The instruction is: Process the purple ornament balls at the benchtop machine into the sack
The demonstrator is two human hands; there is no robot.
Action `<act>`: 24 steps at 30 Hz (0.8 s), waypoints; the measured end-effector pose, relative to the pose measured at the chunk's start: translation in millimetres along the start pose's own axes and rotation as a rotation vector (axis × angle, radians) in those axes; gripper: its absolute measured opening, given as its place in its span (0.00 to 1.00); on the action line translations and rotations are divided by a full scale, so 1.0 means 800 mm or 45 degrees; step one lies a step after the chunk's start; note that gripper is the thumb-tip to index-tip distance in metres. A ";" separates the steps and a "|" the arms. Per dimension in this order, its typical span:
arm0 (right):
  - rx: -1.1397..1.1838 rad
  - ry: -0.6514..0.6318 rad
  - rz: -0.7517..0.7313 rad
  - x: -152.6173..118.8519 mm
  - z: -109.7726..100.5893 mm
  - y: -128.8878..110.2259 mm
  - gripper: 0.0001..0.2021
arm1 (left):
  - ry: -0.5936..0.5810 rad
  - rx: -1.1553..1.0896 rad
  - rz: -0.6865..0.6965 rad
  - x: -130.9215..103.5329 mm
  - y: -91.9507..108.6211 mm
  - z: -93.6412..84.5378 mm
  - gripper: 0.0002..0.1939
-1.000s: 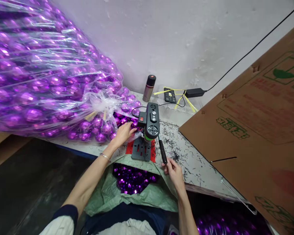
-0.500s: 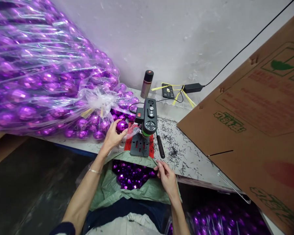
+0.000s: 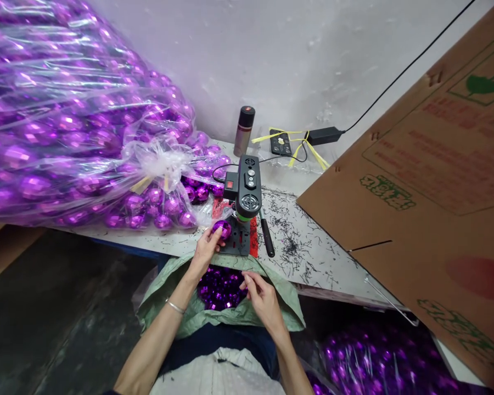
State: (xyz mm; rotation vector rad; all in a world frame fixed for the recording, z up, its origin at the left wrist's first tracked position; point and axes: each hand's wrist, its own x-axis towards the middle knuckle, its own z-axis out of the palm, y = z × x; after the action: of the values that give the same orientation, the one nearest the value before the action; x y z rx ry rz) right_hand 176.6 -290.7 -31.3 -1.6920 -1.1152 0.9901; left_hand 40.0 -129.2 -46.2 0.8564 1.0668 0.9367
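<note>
A shiny purple faceted ball [image 3: 221,230] is held in the fingers of my left hand [image 3: 206,249], over the left part of the metal base plate [image 3: 241,238] of a small black machine [image 3: 249,186]. My right hand [image 3: 261,296] hovers over the opening of a green sack [image 3: 286,299], its thumb and fingertips pinched together; anything between them is too small to make out. Many dark purple balls [image 3: 220,288] lie inside the sack. The machine's black-gripped lever [image 3: 267,237] points down toward the table edge, above my right hand.
Clear bags of purple balls [image 3: 78,137] fill the left side of the table [image 3: 308,241]. Black bits litter the tabletop. A spray can [image 3: 244,130] and black adapter [image 3: 324,135] stand behind. A cardboard box [image 3: 420,192] rises at right, above another bag of balls [image 3: 379,362].
My left hand has carried the ball rightward and down, from beside the bagged balls to the machine's plate. My right hand has shifted left over the sack opening. The view has moved slightly.
</note>
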 end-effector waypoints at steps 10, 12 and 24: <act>0.006 0.004 0.028 -0.007 0.002 0.016 0.25 | 0.001 0.629 0.311 0.006 0.007 0.014 0.35; 0.008 0.016 0.030 -0.007 0.001 0.017 0.25 | -0.028 0.650 0.350 0.004 0.011 0.015 0.34; -0.002 0.040 0.053 -0.004 -0.005 0.017 0.25 | -0.016 0.843 0.523 0.006 0.001 0.022 0.32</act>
State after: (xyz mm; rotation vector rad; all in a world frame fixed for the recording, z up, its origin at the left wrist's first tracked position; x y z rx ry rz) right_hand 183.3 -298.3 -42.4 -1.7323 -1.0643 0.9853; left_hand 57.5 -126.7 -42.8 1.6730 1.2347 0.9144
